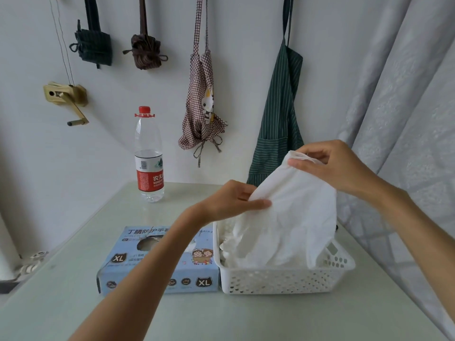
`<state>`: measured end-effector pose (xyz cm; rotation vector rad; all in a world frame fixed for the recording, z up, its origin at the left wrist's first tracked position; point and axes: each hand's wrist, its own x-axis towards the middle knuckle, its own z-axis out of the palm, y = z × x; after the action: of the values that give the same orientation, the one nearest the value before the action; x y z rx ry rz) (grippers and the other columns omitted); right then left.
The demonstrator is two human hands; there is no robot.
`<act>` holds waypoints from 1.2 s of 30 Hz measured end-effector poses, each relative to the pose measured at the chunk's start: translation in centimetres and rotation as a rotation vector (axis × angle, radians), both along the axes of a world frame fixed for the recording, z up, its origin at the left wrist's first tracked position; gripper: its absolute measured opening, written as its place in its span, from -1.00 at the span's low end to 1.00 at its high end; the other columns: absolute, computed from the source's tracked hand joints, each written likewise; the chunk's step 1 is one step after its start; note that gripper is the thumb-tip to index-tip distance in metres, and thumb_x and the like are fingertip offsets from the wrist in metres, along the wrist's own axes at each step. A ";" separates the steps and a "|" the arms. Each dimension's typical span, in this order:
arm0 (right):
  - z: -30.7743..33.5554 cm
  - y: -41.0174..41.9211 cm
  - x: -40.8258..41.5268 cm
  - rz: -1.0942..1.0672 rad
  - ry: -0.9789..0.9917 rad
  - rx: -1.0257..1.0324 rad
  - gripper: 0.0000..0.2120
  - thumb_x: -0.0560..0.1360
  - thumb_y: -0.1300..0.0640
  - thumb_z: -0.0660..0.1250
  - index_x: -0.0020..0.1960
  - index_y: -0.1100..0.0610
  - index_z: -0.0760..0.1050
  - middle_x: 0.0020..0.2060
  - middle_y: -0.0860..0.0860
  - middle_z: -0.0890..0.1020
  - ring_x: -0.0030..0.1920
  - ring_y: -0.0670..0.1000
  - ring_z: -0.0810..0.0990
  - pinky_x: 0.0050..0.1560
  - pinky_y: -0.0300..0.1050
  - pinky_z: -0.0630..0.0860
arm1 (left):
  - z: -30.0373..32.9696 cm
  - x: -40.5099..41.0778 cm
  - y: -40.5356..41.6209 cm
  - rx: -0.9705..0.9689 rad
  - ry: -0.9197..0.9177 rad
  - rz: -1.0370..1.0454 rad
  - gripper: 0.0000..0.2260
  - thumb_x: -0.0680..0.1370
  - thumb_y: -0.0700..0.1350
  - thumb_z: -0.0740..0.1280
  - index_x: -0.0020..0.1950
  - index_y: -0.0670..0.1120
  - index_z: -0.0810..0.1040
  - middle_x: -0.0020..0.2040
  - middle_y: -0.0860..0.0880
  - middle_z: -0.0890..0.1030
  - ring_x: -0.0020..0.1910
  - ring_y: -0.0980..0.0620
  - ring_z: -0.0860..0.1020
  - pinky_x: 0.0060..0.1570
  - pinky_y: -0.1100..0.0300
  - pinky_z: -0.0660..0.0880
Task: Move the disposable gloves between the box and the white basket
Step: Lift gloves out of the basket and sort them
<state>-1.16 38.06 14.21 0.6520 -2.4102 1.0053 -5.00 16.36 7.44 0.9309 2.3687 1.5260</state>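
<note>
Pinching one white glove (293, 217) by cuff in right hand (337, 166) and side in left hand (234, 200) over the white basket (283, 279) at the table's right edge, risking dragging clinging neighbours out.

I'm looking into a home, likely a kitchen or utility corner. On the white wall (246, 57) hang 2 open aprons, a checked one (202, 112) with a cartoon cat and a green striped one (278, 119), plus 2 rolled bundles of cloth (94, 46). A water bottle (149, 156) stands on the glass-topped table (73, 267), a pale curtain (406, 94) at right.
</note>
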 end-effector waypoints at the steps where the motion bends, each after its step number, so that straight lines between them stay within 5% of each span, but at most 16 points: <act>1: 0.0 0.4 0.0 -0.005 -0.002 -0.010 -0.91 0.47 0.05 0.39 -0.14 0.05 0.65 -0.27 -0.02 0.68 -0.25 -0.11 0.59 -0.21 -0.29 0.45 | 0.0 0.0 -0.5 0.024 -0.004 -0.002 -0.81 0.51 -0.10 0.39 0.04 -0.18 0.64 -0.03 -0.04 0.69 -0.06 0.09 0.65 -0.02 0.30 0.56; 6: -0.6 0.7 -0.2 -0.041 0.044 -0.068 -0.90 0.51 0.07 0.37 -0.19 -0.01 0.60 -0.44 -0.17 0.58 -0.40 -0.22 0.45 -0.33 -0.38 0.34 | 0.4 -0.3 -2.3 0.039 0.075 0.090 -0.79 0.56 -0.19 0.30 0.12 -0.25 0.60 0.03 -0.14 0.66 -0.11 0.18 0.60 -0.05 0.41 0.51; 9: -2.0 -0.8 -0.4 -0.079 0.121 -0.115 -0.85 0.51 0.03 0.36 -0.11 0.09 0.64 -0.32 0.05 0.67 -0.32 0.13 0.59 -0.32 -0.02 0.44 | 1.1 0.0 -3.3 -0.013 0.226 0.226 -0.78 0.58 -0.21 0.26 0.18 -0.23 0.57 0.03 -0.07 0.63 -0.17 0.32 0.56 -0.11 0.52 0.45; 11: -2.9 -2.4 -0.6 -0.074 0.174 -0.151 -0.82 0.52 0.03 0.36 -0.11 0.14 0.62 -0.31 0.16 0.65 -0.30 0.25 0.57 -0.34 0.07 0.44 | 1.4 0.0 -3.9 -0.102 0.375 0.392 -0.78 0.59 -0.16 0.25 0.19 -0.16 0.57 0.04 -0.01 0.61 -0.05 0.17 0.56 -0.03 0.39 0.47; 13: -3.4 -4.0 -0.6 -0.050 0.201 -0.240 -0.79 0.53 0.04 0.35 -0.13 0.18 0.60 -0.39 0.22 0.58 -0.42 0.15 0.42 -0.42 0.03 0.29 | 1.8 0.0 -4.2 -0.199 0.555 0.595 -0.80 0.59 -0.08 0.25 0.15 -0.05 0.60 0.01 0.05 0.57 0.00 0.05 0.51 0.03 0.11 0.46; 15: -4.2 -5.0 -0.7 -0.071 0.196 -0.360 -0.76 0.53 0.07 0.35 -0.18 0.24 0.56 -0.47 0.19 0.44 -0.44 0.03 0.28 -0.43 -0.09 0.16 | 2.4 0.0 -4.3 -0.269 0.706 0.747 -0.81 0.58 -0.02 0.27 0.12 0.01 0.61 -0.01 0.02 0.54 -0.05 0.04 0.41 -0.02 0.08 0.38; 19: -8.4 -4.3 -1.4 -0.282 0.091 -0.489 -0.68 0.52 0.09 0.35 -0.33 0.24 0.43 -0.53 0.03 0.36 -0.48 -0.08 0.25 -0.47 -0.20 0.17 | 1.9 -1.2 -2.5 -0.477 0.551 0.716 -0.81 0.58 0.00 0.26 0.14 0.04 0.60 0.01 -0.03 0.60 -0.06 -0.02 0.50 -0.03 0.10 0.44; 25: -15.3 0.4 -2.5 -0.619 -0.155 -0.178 -0.71 0.49 0.02 0.36 -0.36 0.07 0.43 -0.50 -0.04 0.46 -0.40 0.06 0.46 -0.45 -0.16 0.22 | -4.5 -5.0 3.0 -0.796 0.339 0.446 -0.80 0.59 -0.01 0.23 0.16 0.08 0.58 0.17 -0.03 0.58 0.14 -0.12 0.52 0.07 0.08 0.43; 29: -16.1 2.5 -2.4 -0.716 -0.201 0.093 -0.82 0.53 -0.03 0.33 -0.09 0.08 0.58 -0.29 -0.04 0.54 -0.22 0.07 0.53 -0.31 -0.15 0.30 | -7.0 -6.2 5.4 -0.804 0.347 0.382 -0.79 0.59 0.00 0.22 0.16 0.08 0.58 0.17 -0.03 0.58 0.14 -0.11 0.53 0.07 0.07 0.43; 36: -16.0 4.0 -3.0 -0.805 -0.176 0.414 -0.77 0.58 -0.02 0.25 0.03 0.14 0.52 -0.16 0.07 0.62 -0.13 0.13 0.57 -0.27 -0.12 0.32 | -9.4 -6.9 7.3 -0.754 0.437 0.412 -0.80 0.58 -0.01 0.23 0.13 0.05 0.58 0.08 -0.04 0.63 0.03 -0.12 0.57 -0.11 0.12 0.41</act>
<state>-4.20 42.03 -1.80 -0.3151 -2.6694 0.2353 -11.93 23.62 -1.94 0.6466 3.2115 0.3874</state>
